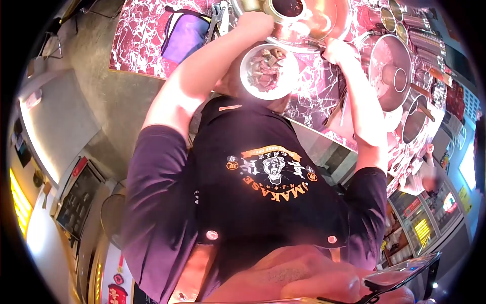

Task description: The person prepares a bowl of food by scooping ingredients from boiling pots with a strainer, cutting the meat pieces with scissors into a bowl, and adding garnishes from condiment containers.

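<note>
A shiny metal hot pot [329,25] with a round central chimney stands at the top of the view, cut off by its edge. My left hand [256,25] is closed at its left side; the fingertips are partly hidden. On the near right side, my right hand [339,51] is closed at the pot's rim, by a small dark handle. A white bowl [245,76] of cut pale and brownish pieces, which look like meat, sits between my forearms, just below the pot.
A purple bag [186,38] and metal tongs [217,19] lie left on the red marbled table [139,35]. Another chimney pot [374,71], a smaller pot [415,124] and several metal containers [390,17] stand to the right. Another person [417,177] is at far right.
</note>
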A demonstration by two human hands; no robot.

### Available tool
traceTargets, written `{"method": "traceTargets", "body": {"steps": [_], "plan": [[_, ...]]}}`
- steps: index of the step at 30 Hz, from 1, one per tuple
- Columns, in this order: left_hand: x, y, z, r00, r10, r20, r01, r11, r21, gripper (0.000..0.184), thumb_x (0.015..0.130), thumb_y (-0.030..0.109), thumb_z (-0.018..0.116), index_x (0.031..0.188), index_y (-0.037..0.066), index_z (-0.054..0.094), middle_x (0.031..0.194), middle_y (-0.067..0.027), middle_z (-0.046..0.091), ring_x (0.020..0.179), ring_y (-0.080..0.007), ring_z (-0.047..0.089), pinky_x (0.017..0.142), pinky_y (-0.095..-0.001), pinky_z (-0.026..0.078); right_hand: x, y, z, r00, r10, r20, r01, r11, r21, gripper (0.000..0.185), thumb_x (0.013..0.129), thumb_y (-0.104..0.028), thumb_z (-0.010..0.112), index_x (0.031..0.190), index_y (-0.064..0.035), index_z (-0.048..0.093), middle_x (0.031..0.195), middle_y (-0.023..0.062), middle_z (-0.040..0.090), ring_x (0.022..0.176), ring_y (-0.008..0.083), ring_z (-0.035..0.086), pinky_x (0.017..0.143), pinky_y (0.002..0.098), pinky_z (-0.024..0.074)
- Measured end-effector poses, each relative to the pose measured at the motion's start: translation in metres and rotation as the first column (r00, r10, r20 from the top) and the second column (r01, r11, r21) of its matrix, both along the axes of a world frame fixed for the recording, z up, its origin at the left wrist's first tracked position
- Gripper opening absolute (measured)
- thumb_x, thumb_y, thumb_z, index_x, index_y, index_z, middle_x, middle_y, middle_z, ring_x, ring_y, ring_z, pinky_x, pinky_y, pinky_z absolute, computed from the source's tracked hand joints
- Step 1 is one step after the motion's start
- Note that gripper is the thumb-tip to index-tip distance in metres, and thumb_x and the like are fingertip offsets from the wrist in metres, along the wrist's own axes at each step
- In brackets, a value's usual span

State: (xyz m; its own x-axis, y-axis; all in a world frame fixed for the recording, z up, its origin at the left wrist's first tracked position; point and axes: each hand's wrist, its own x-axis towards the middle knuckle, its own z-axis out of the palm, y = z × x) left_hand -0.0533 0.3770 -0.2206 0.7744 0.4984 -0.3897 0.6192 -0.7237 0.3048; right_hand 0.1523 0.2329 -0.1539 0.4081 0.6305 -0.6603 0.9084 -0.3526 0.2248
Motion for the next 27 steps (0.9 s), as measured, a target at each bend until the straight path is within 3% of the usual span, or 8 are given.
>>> {"method": "traceTargets", "body": {"steps": [2,7,13,17,20,22,24,27], "plan": [[0.013,-0.001,-0.017,0.999,0.044,0.006,-0.043,0.997,-0.058,0.026,0.085,0.015,0.053,0.1,0.006,0.072,0.099,-0.0173,0.072,0.093,-0.0353,0.07,0.079,-0.0469,0.056,0.032,-0.018,-0.047,0.989,0.127,-0.081,-0.116,0.985,0.131,0.042,0.08,-0.021,0.063,0.12,-0.0066,0.061,0.112,0.0214,0.067,0.104,0.0385,0.066,0.089,0.0492,0.0522],[0.009,0.006,-0.026,0.988,0.138,-0.068,-0.147,0.978,-0.149,0.028,0.087,0.018,0.053,0.107,0.017,0.072,0.106,-0.0101,0.072,0.098,-0.0314,0.068,0.084,-0.0454,0.054,0.042,-0.048,-0.039,0.966,0.219,-0.136,-0.163,0.928,0.335,0.046,0.079,-0.016,0.064,0.124,-0.0074,0.059,0.11,0.0207,0.067,0.107,0.037,0.064,0.091,0.0472,0.0505],[-0.014,0.006,-0.038,0.975,0.184,0.121,-0.16,0.97,-0.185,0.028,0.088,0.023,0.054,0.109,0.017,0.072,0.105,-0.0106,0.071,0.097,-0.0322,0.067,0.085,-0.0451,0.053,0.06,-0.082,-0.032,0.955,0.266,-0.133,-0.147,0.811,0.566,0.049,0.079,-0.013,0.068,0.126,-0.0068,0.059,0.11,0.0175,0.065,0.108,0.0347,0.061,0.094,0.044,0.0476],[-0.038,0.007,-0.013,0.976,0.203,0.075,-0.195,0.975,-0.102,0.027,0.086,0.02,0.053,0.104,0.016,0.072,0.103,-0.0121,0.072,0.095,-0.0337,0.069,0.081,-0.0463,0.054,0.041,-0.073,-0.013,0.932,0.156,-0.328,-0.013,0.917,0.398,0.055,0.08,-0.011,0.069,0.132,-0.0044,0.055,0.118,0.0198,0.065,0.115,0.0342,0.06,0.099,0.0411,0.0462],[-0.059,0.017,0.025,0.973,0.23,0.03,-0.231,0.973,0.026,0.024,0.088,0.024,0.052,0.101,0.016,0.071,0.096,-0.0132,0.071,0.09,-0.0362,0.068,0.076,-0.0478,0.054,0.011,-0.069,-0.026,0.911,0.181,-0.372,0.038,0.858,0.511,0.05,0.083,-0.016,0.068,0.13,-0.0081,0.057,0.114,0.019,0.066,0.11,0.034,0.063,0.096,0.0402,0.0488],[-0.068,0.023,0.032,0.967,0.234,0.102,-0.245,0.963,0.113,0.025,0.087,0.022,0.051,0.1,0.015,0.071,0.092,-0.0143,0.071,0.088,-0.0369,0.068,0.075,-0.0475,0.054,-0.003,-0.062,-0.035,0.828,0.046,-0.559,0.234,0.878,0.418,0.052,0.084,-0.018,0.068,0.134,-0.0094,0.054,0.126,0.0184,0.062,0.115,0.0337,0.061,0.099,0.0409,0.048],[-0.067,0.018,0.051,0.976,0.202,0.079,-0.209,0.974,0.091,0.024,0.086,0.021,0.051,0.099,0.014,0.07,0.09,-0.0151,0.071,0.089,-0.0368,0.068,0.075,-0.0479,0.054,-0.007,-0.061,-0.025,0.821,0.036,-0.569,0.249,0.875,0.415,0.052,0.084,-0.019,0.068,0.133,-0.0089,0.055,0.124,0.02,0.062,0.115,0.0335,0.061,0.098,0.0414,0.0479],[-0.049,0.002,0.062,0.994,0.099,0.053,-0.103,0.992,0.067,0.024,0.086,0.019,0.051,0.097,0.011,0.07,0.089,-0.0151,0.071,0.089,-0.0362,0.069,0.075,-0.0483,0.055,0.013,-0.056,0.003,0.943,0.103,-0.317,0.01,0.941,0.338,0.046,0.079,-0.024,0.069,0.122,-0.0089,0.062,0.101,0.0178,0.07,0.099,0.0331,0.068,0.087,0.0436,0.0532]]}}
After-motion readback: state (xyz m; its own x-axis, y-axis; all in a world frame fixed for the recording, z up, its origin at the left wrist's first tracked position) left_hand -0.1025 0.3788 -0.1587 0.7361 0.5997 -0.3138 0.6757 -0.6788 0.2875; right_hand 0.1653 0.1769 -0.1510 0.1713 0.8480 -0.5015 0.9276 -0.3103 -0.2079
